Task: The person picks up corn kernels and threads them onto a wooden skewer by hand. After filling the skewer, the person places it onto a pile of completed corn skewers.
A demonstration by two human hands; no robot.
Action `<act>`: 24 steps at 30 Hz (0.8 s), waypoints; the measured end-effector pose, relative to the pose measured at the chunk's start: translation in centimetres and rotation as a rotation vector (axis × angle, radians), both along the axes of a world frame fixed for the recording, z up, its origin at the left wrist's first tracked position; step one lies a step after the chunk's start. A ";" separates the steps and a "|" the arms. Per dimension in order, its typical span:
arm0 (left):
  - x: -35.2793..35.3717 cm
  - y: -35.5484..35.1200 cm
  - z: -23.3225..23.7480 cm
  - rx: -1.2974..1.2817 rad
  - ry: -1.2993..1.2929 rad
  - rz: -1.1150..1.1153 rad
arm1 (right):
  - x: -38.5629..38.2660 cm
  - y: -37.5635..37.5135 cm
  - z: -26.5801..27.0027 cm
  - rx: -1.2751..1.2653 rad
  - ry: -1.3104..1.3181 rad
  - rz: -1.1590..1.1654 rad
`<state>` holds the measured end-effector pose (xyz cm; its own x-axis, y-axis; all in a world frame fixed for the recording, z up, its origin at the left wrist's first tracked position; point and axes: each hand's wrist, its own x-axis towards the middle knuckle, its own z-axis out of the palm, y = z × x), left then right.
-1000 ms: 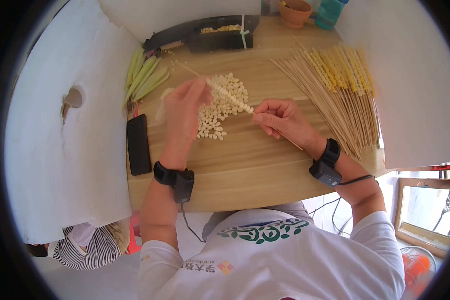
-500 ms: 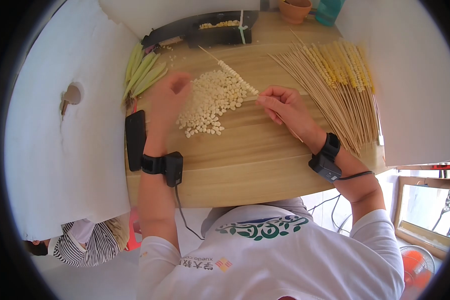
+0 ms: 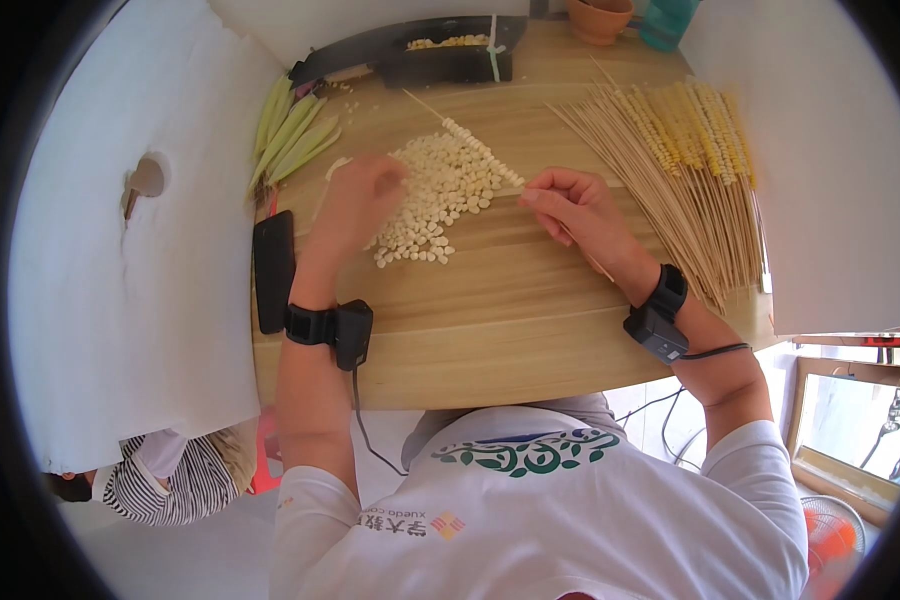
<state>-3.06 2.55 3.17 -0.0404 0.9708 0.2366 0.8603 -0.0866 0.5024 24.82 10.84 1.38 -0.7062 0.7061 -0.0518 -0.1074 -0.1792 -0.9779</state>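
Head view: left hand (image 3: 355,205) dips into loose heap of pale corn kernels (image 3: 440,195), grip blurred, cannot tell; right hand (image 3: 570,210) pinches thin bamboo skewer (image 3: 475,148), roughly half threaded. Beyond, fan of wooden sticks (image 3: 680,160): some loaded yellow, most bare. Plenty left, I judge.

Motion blur smears the left hand (image 3: 358,205), which hides some pale loose corn kernels (image 3: 440,190); the right hand (image 3: 575,212) covers the middle of the thin wooden skewer (image 3: 473,143).
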 end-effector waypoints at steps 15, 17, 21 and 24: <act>-0.9 0.7 0.7 -0.056 -0.828 0.188 | 0.1 -0.3 0.1 0.025 -0.022 0.053; -1.0 0.8 0.6 -0.042 -0.873 0.194 | 0.1 -0.4 0.2 0.028 -0.017 0.055; -1.6 0.8 0.6 0.058 -0.987 0.259 | 0.3 -0.9 1.1 0.055 -0.055 0.115; -1.7 0.9 0.6 0.151 -1.026 0.285 | 0.2 -1.2 1.5 0.060 -0.069 0.144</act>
<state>-4.78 3.43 3.79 -0.5077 0.8581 0.0776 0.0323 -0.0711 0.9970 24.98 9.69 2.88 -0.7967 0.6009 -0.0645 -0.0169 -0.1288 -0.9915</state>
